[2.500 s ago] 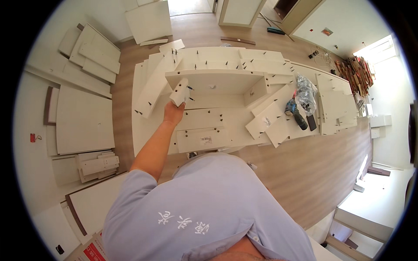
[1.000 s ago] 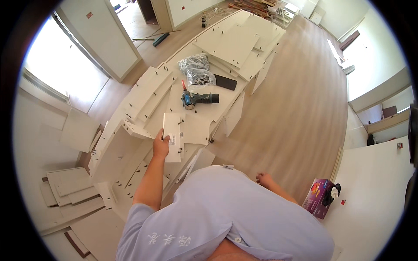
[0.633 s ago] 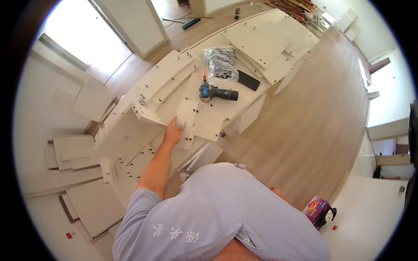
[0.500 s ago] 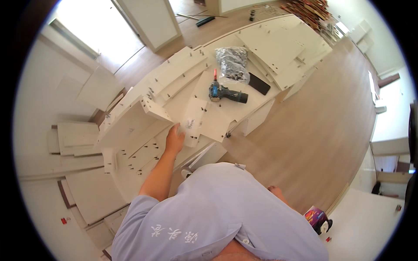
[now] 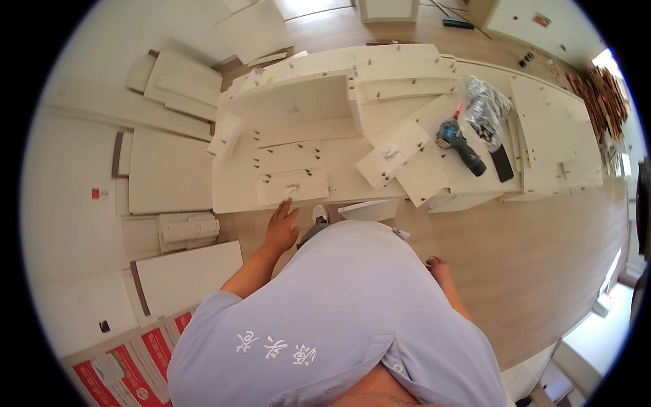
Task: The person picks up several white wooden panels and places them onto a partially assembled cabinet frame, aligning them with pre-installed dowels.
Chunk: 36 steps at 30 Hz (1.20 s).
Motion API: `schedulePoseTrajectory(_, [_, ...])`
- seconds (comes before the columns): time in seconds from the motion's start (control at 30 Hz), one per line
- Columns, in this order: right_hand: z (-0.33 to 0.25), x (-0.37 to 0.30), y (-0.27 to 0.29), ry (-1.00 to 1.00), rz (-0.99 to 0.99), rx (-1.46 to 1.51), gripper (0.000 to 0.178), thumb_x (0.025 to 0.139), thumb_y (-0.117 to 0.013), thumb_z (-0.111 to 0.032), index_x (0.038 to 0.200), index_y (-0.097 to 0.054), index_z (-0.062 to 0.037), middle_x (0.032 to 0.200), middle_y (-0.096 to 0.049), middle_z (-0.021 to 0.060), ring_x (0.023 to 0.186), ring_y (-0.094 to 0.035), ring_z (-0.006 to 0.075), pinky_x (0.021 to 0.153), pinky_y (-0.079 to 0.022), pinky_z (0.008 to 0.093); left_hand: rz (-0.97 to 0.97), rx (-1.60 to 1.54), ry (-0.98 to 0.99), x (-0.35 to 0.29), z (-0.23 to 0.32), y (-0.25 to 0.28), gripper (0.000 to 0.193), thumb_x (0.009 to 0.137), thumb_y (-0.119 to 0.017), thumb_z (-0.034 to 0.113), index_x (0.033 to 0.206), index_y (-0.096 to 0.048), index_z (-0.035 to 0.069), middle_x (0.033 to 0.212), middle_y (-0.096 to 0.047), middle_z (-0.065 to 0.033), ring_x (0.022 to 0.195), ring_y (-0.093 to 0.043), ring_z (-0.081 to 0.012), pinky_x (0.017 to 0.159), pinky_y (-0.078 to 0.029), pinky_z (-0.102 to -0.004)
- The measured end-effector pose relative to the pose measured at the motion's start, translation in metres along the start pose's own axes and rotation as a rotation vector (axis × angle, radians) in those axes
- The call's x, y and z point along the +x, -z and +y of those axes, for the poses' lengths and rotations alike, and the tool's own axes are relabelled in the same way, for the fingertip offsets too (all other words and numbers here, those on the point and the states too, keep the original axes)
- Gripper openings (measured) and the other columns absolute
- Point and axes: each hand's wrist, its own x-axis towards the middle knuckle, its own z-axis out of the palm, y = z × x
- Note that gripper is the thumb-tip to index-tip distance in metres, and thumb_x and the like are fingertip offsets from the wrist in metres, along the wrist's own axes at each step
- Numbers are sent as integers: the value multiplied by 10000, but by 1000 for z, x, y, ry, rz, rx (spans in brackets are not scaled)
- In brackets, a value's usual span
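Observation:
My left hand [image 5: 281, 225] is open, fingers spread, at the near edge of a low white board platform. Its fingertips are close to a small white panel [image 5: 308, 186] with a label; whether they touch it I cannot tell. Behind this panel, several dark screws [image 5: 271, 150] stand up from a board beside a white box-like frame [image 5: 291, 105]. My right hand [image 5: 439, 266] hangs by my right side, fingers loosely bent and apart, with nothing visible in it. Farther right lie a blue-black cordless drill [image 5: 461, 146] with a red tip and another labelled white panel [image 5: 393, 154].
A clear plastic bag of hardware [image 5: 487, 112] and a black phone-like slab [image 5: 502, 164] lie right of the drill. White boards [image 5: 169, 169] lean or lie along the left. Red-and-white cardboard [image 5: 125, 370] is at lower left. Wood strips [image 5: 600, 102] are piled far right, and a broom [image 5: 458, 23] lies behind.
The view has turned left, so the platform and drill appear farther right. My left hand has left the box frame's corner for the platform's near edge beside the small labelled panel.

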Motion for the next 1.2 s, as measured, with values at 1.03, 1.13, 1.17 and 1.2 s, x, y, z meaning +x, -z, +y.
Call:
schedulePoseTrajectory(1.03, [-21, -144, -223, 75, 109, -389, 366, 973, -665, -253, 1249, -708, -17, 1078, -756, 92, 928, -732, 230, 792, -577, 372, -92, -279, -4, 19, -232, 48, 1027, 609, -947, 173, 1506, -451, 107, 1513, -484, -159, 1387, -495, -375, 1159, -443, -446])
schedulePoseTrajectory(1.13, [12, -139, -218, 198, 95, -529, 345, 957, -670, -232, 1200, -734, 5, 1066, -766, 115, 936, -740, 265, 844, -588, 385, -146, -390, 59, 6, -243, 75, 1011, 594, -942, 152, 1486, -468, 100, 1503, -465, -165, 1369, -506, -387, 1134, -472, -449])
schedulePoseTrajectory(1.17, [19, -138, -219, 182, 113, -528, 339, 953, -670, -225, 1188, -740, 9, 1064, -768, 121, 937, -741, 276, 860, -588, 387, -144, -400, 54, 6, -243, 93, 994, 594, -939, 145, 1474, -479, 90, 1497, -458, -167, 1365, -506, -390, 1125, -479, -453])
schedulePoseTrajectory(1.2, [15, -139, -221, 169, 123, -541, 332, 948, -670, -218, 1175, -747, 13, 1062, -771, 127, 939, -743, 286, 877, -589, 389, -138, -415, 64, 2, -243, 109, 977, 594, -935, 138, 1462, -491, 80, 1492, -450, -169, 1360, -506, -393, 1115, -487, -458])
